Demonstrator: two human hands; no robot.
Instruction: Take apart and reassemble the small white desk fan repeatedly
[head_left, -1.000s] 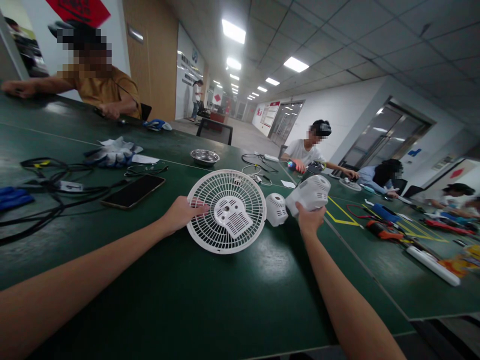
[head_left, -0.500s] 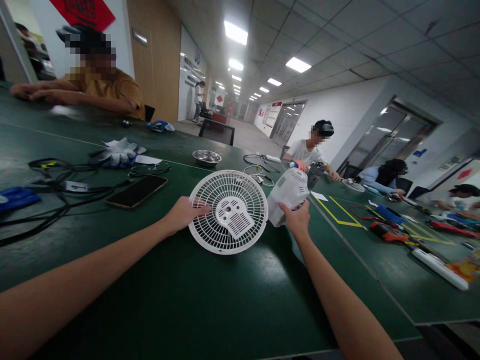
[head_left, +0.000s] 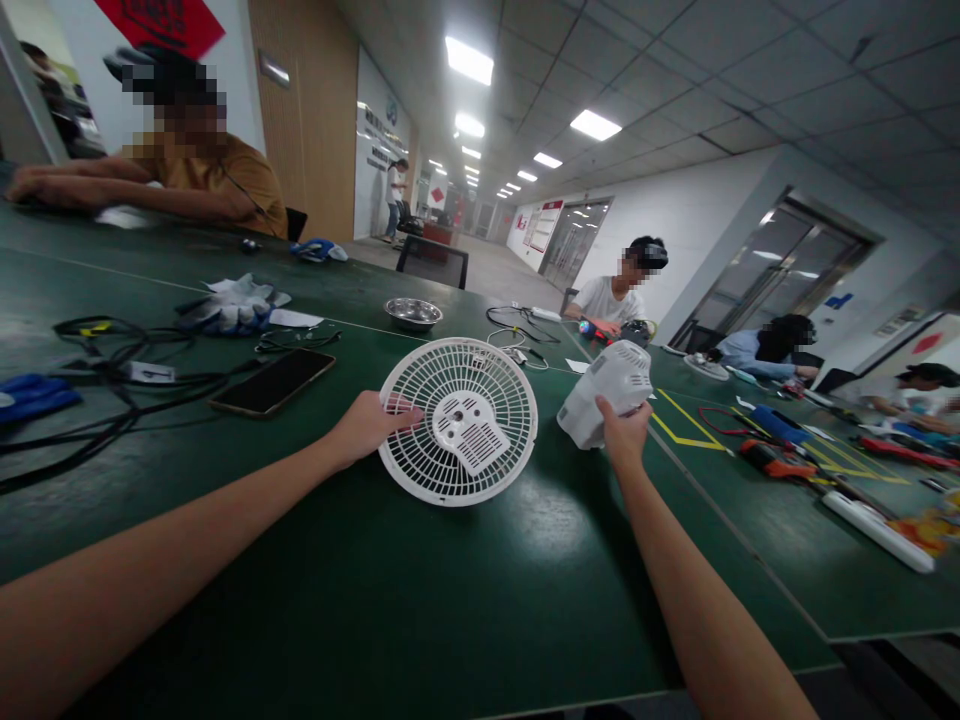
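Note:
My left hand (head_left: 377,428) grips the left rim of a round white fan grille (head_left: 466,472), thumb on its near face. At the grille's centre is a slotted plate with small holes. My right hand (head_left: 625,428) is closed round a white plastic housing (head_left: 587,395) with vent slots, which looks like a fan's motor cover. The housing is held tilted above the green table (head_left: 465,590), to the right of the grille and apart from it. The fingers behind both parts are hidden.
Left of the grille lie a phone (head_left: 273,381), black cables (head_left: 124,400) and work gloves (head_left: 232,305). A metal bowl (head_left: 413,314) stands beyond it. Rightward are yellow tape marks (head_left: 686,425), an orange-and-black tool (head_left: 776,460) and a white bar (head_left: 877,530). Other people sit around the table.
My right hand has moved the white housing to the right, away from the grille, opening a gap between them. My left hand and the grille have stayed nearly still.

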